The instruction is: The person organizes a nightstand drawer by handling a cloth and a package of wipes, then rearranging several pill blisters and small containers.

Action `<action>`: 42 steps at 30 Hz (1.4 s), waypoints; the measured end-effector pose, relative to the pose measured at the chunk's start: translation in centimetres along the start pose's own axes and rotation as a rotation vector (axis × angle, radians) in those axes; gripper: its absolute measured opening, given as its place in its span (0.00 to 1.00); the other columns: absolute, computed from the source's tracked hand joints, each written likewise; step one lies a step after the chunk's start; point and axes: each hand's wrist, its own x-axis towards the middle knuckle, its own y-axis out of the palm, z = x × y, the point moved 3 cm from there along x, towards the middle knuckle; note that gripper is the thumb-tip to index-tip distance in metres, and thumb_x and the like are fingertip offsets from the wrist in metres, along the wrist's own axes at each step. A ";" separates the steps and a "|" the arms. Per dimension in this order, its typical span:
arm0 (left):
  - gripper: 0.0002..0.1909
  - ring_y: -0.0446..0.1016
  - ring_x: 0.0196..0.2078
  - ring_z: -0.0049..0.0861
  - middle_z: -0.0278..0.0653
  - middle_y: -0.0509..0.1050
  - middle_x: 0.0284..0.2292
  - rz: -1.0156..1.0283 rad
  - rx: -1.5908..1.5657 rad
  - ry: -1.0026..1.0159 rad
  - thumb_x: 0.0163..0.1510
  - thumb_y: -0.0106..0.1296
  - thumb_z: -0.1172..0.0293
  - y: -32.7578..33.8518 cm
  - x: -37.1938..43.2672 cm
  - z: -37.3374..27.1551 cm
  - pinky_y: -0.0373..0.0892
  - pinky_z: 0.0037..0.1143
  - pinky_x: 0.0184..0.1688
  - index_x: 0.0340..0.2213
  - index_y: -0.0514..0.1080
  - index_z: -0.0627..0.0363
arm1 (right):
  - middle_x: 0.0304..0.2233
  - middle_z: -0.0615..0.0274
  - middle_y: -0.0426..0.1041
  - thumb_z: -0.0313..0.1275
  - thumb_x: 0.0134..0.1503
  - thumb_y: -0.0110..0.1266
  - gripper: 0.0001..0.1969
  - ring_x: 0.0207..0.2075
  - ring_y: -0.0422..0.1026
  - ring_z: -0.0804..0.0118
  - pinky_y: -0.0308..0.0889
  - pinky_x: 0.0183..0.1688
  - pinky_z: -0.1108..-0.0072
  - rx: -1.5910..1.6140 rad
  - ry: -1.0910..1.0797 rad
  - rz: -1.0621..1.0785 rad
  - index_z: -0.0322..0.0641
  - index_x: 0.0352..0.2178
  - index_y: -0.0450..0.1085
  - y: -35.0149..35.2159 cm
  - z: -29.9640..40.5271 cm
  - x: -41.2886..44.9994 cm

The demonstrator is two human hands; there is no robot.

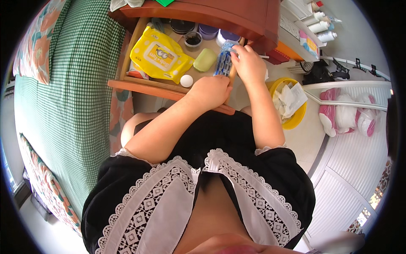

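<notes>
Both hands are at the right side of an open wooden drawer (152,91). My left hand (212,92) grips the near end of a blue, clear plastic strip pack (224,61), its fingertips partly hidden. The fingers of my right hand (249,63) pinch the far end of that pack. Left of it in the drawer lie a pale green oval case (204,60), a white round object (186,81) and a yellow pack of wipes (160,55). Behind them stand a small clear jar with dark contents (193,39), a black round container (182,26) and purple-lidded tubs (208,31).
The red-brown cabinet top (203,11) overhangs the drawer's back. A bed with a green checked cover (82,79) is on the left. On the right, a yellow bin (303,111) holds crumpled paper, near wrapped pink-and-white items (345,111) and white bottles (318,27).
</notes>
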 end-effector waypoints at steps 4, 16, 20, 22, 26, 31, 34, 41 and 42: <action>0.15 0.74 0.37 0.48 0.52 0.74 0.38 0.046 -0.017 -0.012 0.56 0.45 0.60 0.3 0.1 0.4 0.69 0.41 0.40 0.34 0.70 0.60 | 0.30 0.65 0.72 0.36 0.49 0.57 0.09 0.32 0.74 0.58 0.69 0.33 0.69 -0.053 -0.021 -0.021 0.53 0.34 0.74 0.5 0.3 -0.1; 0.20 0.72 0.42 0.53 0.62 0.69 0.41 0.076 -0.008 -0.019 0.54 0.48 0.60 0.7 0.7 1.8 0.68 0.41 0.45 0.41 0.65 0.66 | 0.31 0.64 0.71 0.36 0.49 0.58 0.09 0.31 0.74 0.57 0.70 0.32 0.69 -0.137 0.036 0.039 0.52 0.33 0.74 0.3 0.8 0.2; 0.23 0.72 0.42 0.52 0.62 0.69 0.42 0.150 -0.055 -0.055 0.54 0.48 0.59 0.4 1.1 1.9 0.68 0.40 0.45 0.42 0.64 0.69 | 0.29 0.62 0.71 0.35 0.50 0.56 0.06 0.31 0.73 0.56 0.70 0.32 0.67 -0.092 0.031 0.046 0.50 0.31 0.72 0.5 0.7 0.1; 0.23 0.72 0.43 0.52 0.62 0.70 0.42 0.185 -0.072 -0.084 0.54 0.48 0.59 0.1 1.2 1.9 0.68 0.39 0.45 0.42 0.63 0.70 | 0.29 0.61 0.70 0.34 0.50 0.55 0.05 0.31 0.73 0.55 0.69 0.31 0.66 -0.065 0.037 0.037 0.48 0.29 0.71 0.2 0.7 0.1; 0.24 0.72 0.44 0.51 0.61 0.71 0.41 0.195 -0.128 -0.125 0.55 0.48 0.60 -0.1 1.4 2.2 0.67 0.38 0.47 0.45 0.62 0.69 | 0.30 0.63 0.71 0.34 0.53 0.53 0.05 0.30 0.72 0.55 0.68 0.31 0.68 0.099 0.095 -0.058 0.49 0.31 0.71 -1.5 -0.4 -0.6; 0.24 0.72 0.44 0.51 0.60 0.73 0.39 0.212 -0.143 -0.178 0.55 0.47 0.62 -0.6 1.2 1.9 0.67 0.38 0.47 0.46 0.61 0.70 | 0.30 0.63 0.72 0.35 0.54 0.53 0.06 0.30 0.72 0.56 0.67 0.31 0.70 0.242 0.117 -0.087 0.50 0.33 0.72 -2.7 -1.4 -2.3; 0.22 0.73 0.42 0.51 0.57 0.74 0.38 0.181 -0.093 -0.230 0.55 0.46 0.62 -1.4 0.5 1.4 0.67 0.38 0.45 0.46 0.63 0.67 | 0.30 0.63 0.73 0.35 0.54 0.53 0.06 0.29 0.72 0.57 0.67 0.32 0.72 0.291 0.174 -0.076 0.50 0.33 0.72 -2.9 -1.5 -3.2; 0.27 0.73 0.40 0.46 0.49 0.71 0.44 -0.436 0.099 -0.058 0.49 0.57 0.59 -8.6 -2.0 2.1 0.70 0.36 0.41 0.47 0.65 0.59 | 0.36 0.58 0.75 0.33 0.56 0.52 0.09 0.38 0.75 0.59 0.68 0.39 0.76 0.455 0.287 -0.015 0.43 0.38 0.73 -2.7 -2.6 -4.4; 0.32 0.72 0.43 0.45 0.49 0.67 0.49 -0.451 0.157 -0.115 0.47 0.60 0.61 -8.7 -2.0 2.8 0.69 0.34 0.43 0.51 0.63 0.56 | 0.36 0.58 0.75 0.33 0.56 0.52 0.10 0.38 0.75 0.59 0.68 0.39 0.77 0.471 0.276 0.000 0.42 0.38 0.72 -2.7 -2.5 -4.2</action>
